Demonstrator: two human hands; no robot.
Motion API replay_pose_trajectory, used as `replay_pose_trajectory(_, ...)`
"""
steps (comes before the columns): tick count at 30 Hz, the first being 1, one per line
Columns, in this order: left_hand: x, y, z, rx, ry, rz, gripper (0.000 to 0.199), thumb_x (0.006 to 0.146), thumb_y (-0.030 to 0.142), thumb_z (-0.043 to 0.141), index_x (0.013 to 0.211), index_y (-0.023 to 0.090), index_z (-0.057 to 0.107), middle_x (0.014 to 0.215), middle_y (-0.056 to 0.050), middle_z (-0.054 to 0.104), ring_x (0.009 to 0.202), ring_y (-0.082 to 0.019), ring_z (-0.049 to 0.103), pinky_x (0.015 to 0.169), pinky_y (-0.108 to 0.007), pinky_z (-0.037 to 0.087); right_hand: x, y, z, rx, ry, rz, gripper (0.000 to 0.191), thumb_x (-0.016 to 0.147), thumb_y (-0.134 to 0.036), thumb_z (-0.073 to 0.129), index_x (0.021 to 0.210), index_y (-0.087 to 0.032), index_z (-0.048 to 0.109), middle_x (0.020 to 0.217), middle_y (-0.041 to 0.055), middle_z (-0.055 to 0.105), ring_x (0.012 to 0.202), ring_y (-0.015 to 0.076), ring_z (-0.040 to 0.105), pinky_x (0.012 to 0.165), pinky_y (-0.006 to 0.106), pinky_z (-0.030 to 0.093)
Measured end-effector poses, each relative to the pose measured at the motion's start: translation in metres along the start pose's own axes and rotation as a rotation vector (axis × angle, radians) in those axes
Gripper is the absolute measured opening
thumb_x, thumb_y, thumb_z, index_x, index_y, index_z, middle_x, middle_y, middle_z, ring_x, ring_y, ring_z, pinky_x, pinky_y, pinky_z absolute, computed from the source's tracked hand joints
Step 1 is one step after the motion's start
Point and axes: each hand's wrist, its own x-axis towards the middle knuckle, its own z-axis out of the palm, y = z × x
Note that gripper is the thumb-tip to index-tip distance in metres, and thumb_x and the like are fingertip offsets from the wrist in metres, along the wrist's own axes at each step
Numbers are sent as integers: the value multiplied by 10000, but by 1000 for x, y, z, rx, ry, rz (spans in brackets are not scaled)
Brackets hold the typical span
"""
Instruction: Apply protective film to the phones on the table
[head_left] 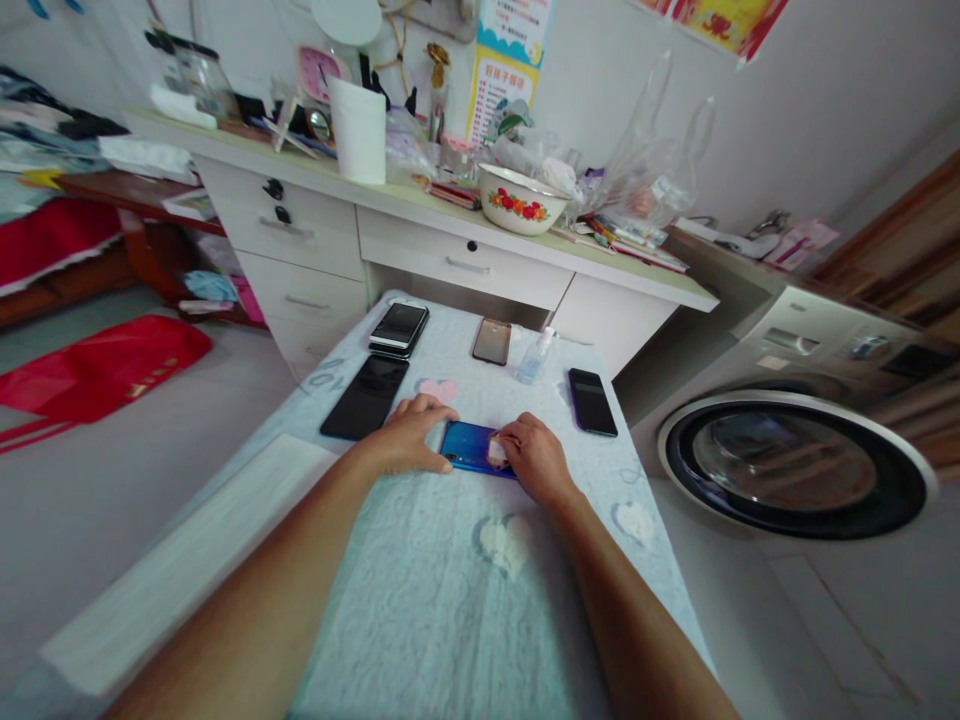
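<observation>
Your left hand (405,437) holds the blue phone (469,447) between thumb and fingers, mid-frame on the worktop (420,600); your right hand (538,462) pinches a pale pad (496,453) against its back. Wiping seems under way, unfinished; whether the dark phone (592,402), right of centre, is done, I can't tell.

Blue phone (470,446), right end hidden

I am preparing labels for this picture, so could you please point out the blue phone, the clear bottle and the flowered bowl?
Blue phone (471,446): head view, on the exposed back between the hands.
Clear bottle (532,364): head view, on its body.
Flowered bowl (519,208): head view, on its outer wall.
</observation>
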Motion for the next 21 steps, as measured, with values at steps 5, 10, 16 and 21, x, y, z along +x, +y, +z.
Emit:
replay_pose_trajectory(5,0,0,0,5,1,1,744,554,452,757,1250,319,530,1285,-57,425,1188,-300,414,1027,-388,340,-1,2,5,37,7,-45,176,912,-195,541,906,-213,716,853,27,584,814,138,559,725,226,395)
replay_pose_trajectory(10,1,-2,2,-9,8,10,746,544,440,762,1245,337,528,1282,-49,426,1203,-300,401,1036,-394,339,-2,5,4,60,-14,-97,190,914,-184,532,892,-215,718,850,26,580,817,137,559,742,228,409)
replay_pose_trajectory(16,-1,1,0,-12,-2,-14,732,548,443,755,1237,335,534,1289,-47,421,1203,-306,398,1039,-402,339,-5,2,3,128,-41,-166,169,895,-173,556,853,-220,712,874,21,594,842,138,569,768,233,429)
replay_pose_trajectory(21,0,1,0,-8,-2,-12,734,544,440,753,1236,341,527,1283,-40,424,1194,-299,404,1043,-398,338,-9,-1,3,185,-73,-221,155,902,-193,564,875,-216,714,915,26,619,861,131,582,779,230,439)
